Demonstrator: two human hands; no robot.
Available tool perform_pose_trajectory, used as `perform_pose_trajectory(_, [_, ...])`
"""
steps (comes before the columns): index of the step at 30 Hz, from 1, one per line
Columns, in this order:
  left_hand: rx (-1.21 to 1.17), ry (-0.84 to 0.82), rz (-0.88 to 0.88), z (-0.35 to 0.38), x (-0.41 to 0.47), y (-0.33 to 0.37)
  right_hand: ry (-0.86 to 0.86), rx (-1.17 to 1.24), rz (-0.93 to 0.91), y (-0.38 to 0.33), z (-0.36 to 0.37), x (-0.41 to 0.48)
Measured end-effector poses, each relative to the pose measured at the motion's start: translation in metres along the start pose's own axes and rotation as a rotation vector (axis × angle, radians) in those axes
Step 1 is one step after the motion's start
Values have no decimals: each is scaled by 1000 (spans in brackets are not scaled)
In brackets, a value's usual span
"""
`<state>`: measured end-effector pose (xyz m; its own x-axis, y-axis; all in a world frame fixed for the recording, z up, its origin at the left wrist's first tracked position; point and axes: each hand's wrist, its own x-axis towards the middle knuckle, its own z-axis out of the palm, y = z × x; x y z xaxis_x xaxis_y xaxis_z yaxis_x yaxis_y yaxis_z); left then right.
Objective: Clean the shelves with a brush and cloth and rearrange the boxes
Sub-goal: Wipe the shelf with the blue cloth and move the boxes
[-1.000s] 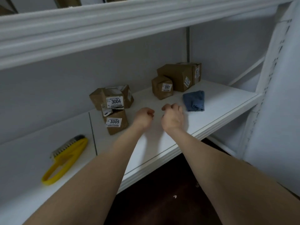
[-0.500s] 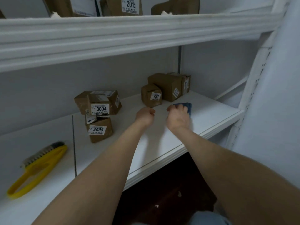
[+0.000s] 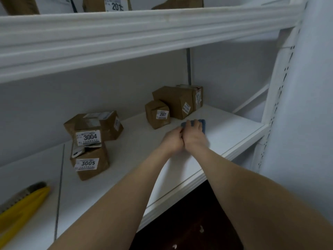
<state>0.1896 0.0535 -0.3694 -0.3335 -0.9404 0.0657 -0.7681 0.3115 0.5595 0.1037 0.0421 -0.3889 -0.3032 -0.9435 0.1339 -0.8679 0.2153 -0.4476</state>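
The white shelf (image 3: 225, 134) carries a blue cloth (image 3: 203, 123) under the curled fingers (image 3: 195, 125) of the right hand (image 3: 193, 138). Box 2007 (image 3: 158, 113) stands just left of them, box 3005 (image 3: 90, 163) farther left, and a yellow brush (image 3: 19, 206) farthest left.

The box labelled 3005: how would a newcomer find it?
On the lower white shelf, find the left cluster of brown boxes. The box labelled 3005 is the front one, just below the box labelled 3004.

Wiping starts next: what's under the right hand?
The blue cloth, lying on the white shelf; only its edges show around the fingers. The right hand covers the rest.
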Motion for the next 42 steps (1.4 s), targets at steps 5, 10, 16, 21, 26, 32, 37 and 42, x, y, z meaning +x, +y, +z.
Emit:
perform_pose_trajectory(5, [4,-65,-53,24,62,13,-268,-66,-16,30,13,50])
perform_pose_trajectory(10, [29,-186,33,65,99,55,-134,-82,128,99,-8,91])
perform_pose_trajectory(16, [-16,-109,31,71,115,50,-127,-139,278,153,-29,117])
perform_pose_trajectory(21, [78,-29,-118,40,121,10,-112,-103,282,131,-16,125])
perform_pose_trajectory(26, [135,35,-200,20,112,-24,-201,-81,-3,57,10,118])
perform_pose_trajectory(32, [208,102,-280,-10,100,-42,-235,37,-334,-22,52,74])
perform_pose_trajectory(37, [260,127,-259,-26,95,-39,-381,101,-387,-19,39,70])
perform_pose_trajectory(42, [264,337,-239,-47,96,-46,-244,-47,-137,28,8,95])
